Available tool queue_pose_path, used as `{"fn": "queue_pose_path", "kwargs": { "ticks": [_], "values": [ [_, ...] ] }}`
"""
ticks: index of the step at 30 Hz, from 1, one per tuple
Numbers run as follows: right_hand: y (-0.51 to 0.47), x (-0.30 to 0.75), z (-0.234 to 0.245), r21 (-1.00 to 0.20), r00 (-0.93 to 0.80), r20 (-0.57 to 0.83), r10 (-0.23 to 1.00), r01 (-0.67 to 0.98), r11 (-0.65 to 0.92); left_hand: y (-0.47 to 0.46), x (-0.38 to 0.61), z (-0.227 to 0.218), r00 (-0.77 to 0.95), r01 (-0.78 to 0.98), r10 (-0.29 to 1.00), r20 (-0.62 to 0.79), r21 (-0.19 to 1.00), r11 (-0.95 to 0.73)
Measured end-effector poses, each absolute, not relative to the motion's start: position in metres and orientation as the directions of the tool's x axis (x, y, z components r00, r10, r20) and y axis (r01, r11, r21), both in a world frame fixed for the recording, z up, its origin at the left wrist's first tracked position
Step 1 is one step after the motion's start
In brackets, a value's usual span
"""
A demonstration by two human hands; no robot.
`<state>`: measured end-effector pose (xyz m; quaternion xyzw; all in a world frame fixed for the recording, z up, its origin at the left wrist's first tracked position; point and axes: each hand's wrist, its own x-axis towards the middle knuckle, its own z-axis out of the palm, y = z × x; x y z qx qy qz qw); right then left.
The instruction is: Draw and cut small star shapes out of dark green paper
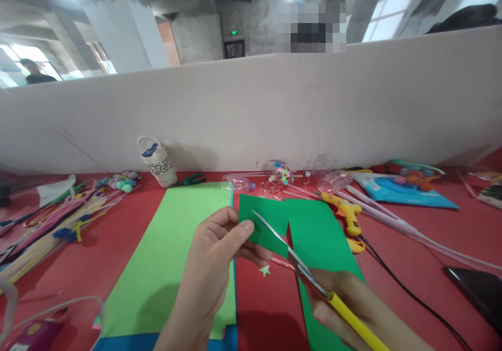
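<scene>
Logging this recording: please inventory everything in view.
Green paper: one, green, centre
Scissors: one, yellow, lower right
Pale paper: uncounted, light green, left
Blue paper: uncounted, blue, beneath it
Loose star: one, pale, centre
Glue gun: one, yellow, right
Flat object: one, black, right
Tumbler: one, white, back left
Pliers: one, green, beside tumbler
Plastic pieces: several, clear, back
Packet: one, blue, back right
Pom-poms: several, mixed, back left
Pipe cleaners: many, mixed, left
Table: one, red, underneath
Partition: one, white, behind
People: count unclear, background
Left hand: one, bare, centre
Right hand: one, bare, right
</scene>
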<state>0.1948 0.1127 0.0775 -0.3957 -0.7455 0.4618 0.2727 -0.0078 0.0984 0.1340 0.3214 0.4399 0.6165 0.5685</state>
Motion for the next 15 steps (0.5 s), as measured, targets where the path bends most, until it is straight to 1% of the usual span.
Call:
{"fn": "queue_pose_path", "kwargs": {
  "ticks": [4, 8, 13, 15],
  "values": [
    [0.112, 0.192, 0.076, -0.922, -0.550, 0.040, 0.834, 0.301, 0.243, 0.099, -0.007, 0.133, -0.138, -0.417, 0.985, -0.103, 0.908, 0.036],
    [0.105, 0.186, 0.079, -0.941, -0.517, 0.048, 0.855, 0.264, 0.213, 0.100, -0.003, 0.130, -0.081, -0.397, 0.991, -0.102, 0.916, 0.062],
    [0.099, 0.182, 0.087, -0.944, -0.527, 0.015, 0.850, 0.273, 0.186, 0.101, -0.003, 0.129, -0.036, -0.357, 0.994, -0.106, 0.930, 0.086],
    [0.100, 0.182, 0.092, -0.942, -0.529, 0.030, 0.848, 0.268, 0.201, 0.101, -0.005, 0.129, -0.013, -0.341, 0.994, -0.107, 0.935, 0.096]
  ]
}}
